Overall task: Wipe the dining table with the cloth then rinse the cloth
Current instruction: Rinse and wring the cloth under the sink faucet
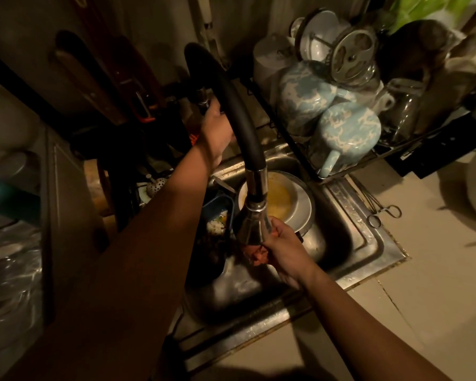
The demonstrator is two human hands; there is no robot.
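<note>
A reddish cloth (257, 255) is bunched up under the metal spray head of the black hose faucet (242, 127), over the steel sink (349, 243). My right hand (285, 248) grips the cloth just below the spray head. My left hand (216, 127) reaches to the back of the sink and holds the faucet's metal handle at the base of the hose. Whether water runs is hard to tell in the dim light.
Stacked white plates (297, 207) holding yellow liquid and a blue container (217, 213) with food scraps lie in the sink. A dish rack (341, 105) with blue-patterned mugs stands behind on the right. Scissors (385, 214) lie on the tiled counter.
</note>
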